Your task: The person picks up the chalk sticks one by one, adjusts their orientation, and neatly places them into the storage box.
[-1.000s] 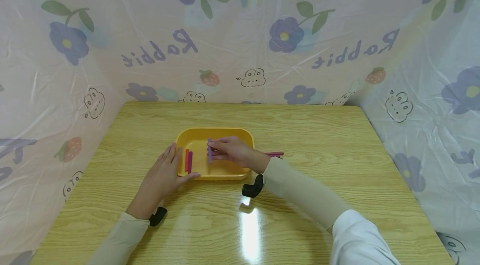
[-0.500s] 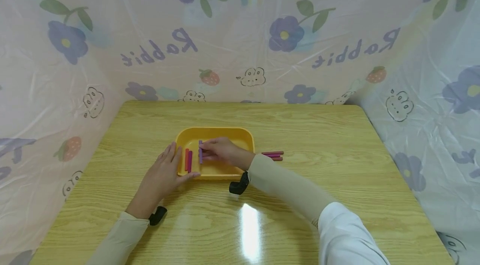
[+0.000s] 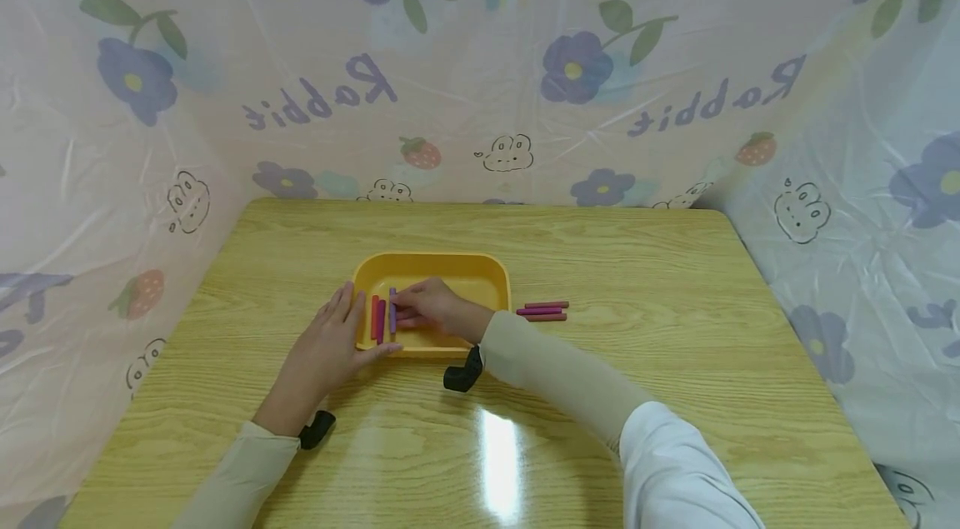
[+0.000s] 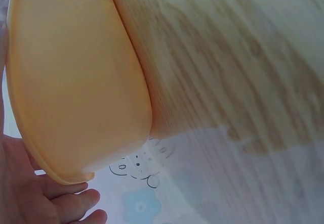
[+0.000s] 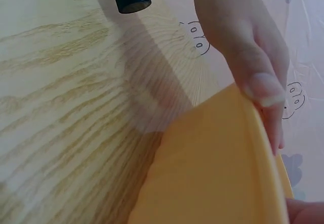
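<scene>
A yellow plastic tray (image 3: pixel 457 266) stands on the table in the head view. My left hand (image 3: pixel 330 335) grips its left end, fingers along the left rim and thumb over the front rim. Inside the tray, my right hand (image 3: pixel 438 306) pinches a slim light-purple stick (image 3: pixel 392 312) between thumb and fingers. Just left of that, a red stick (image 3: pixel 374 317) and a magenta stick (image 3: pixel 381 321) lie side by side. In the left wrist view the tray's wall (image 4: pixel 81 82) shows with left fingertips (image 4: pixel 76 204) at its corner. The right wrist view hides the purple stick.
Several reddish and magenta sticks (image 3: pixel 543 311) lie together on the wooden table (image 3: pixel 637 279), right of the tray. Black wrist-worn pieces sit under both wrists, the right one (image 3: pixel 462 371) close to the tray's front. A printed cloth (image 3: pixel 480 54) hangs behind the table.
My right hand has moved left inside the tray with the light-purple stick, which is now close beside the magenta one. The sticks on the table have come into fuller view. My left hand stays put.
</scene>
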{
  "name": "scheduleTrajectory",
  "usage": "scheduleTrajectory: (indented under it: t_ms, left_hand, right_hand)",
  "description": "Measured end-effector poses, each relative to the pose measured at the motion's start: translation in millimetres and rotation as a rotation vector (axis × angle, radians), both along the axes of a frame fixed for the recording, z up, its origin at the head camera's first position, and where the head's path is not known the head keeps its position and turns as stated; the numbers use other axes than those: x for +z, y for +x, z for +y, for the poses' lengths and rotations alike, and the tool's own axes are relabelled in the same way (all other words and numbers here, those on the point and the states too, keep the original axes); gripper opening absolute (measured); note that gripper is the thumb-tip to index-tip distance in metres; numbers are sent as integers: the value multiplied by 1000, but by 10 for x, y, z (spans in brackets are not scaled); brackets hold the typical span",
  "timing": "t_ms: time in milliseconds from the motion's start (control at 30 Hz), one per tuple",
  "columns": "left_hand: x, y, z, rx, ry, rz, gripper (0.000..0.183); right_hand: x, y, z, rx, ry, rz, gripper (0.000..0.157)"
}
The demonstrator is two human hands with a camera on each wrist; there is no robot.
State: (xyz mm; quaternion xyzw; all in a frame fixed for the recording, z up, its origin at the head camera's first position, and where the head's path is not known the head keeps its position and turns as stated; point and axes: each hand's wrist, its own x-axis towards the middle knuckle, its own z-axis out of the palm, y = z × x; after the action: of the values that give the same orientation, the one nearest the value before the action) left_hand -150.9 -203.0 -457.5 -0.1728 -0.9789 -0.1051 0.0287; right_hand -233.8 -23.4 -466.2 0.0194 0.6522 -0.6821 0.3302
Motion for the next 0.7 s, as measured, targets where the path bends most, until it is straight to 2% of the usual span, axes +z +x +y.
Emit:
scheduleTrajectory:
  t_ms: [267, 433, 700]
  left_hand:
    - [7, 5, 3, 1, -2, -9, 106]
    - [10, 5, 4, -2, -8, -1, 105]
    - [1, 8, 6, 11, -7, -8, 108]
  right_hand:
    - [-84, 31, -38, 4, 62, 42, 23]
    - [-82, 41, -33, -25, 99, 55, 22]
    - [-58, 61, -19, -18, 107, 72, 22]
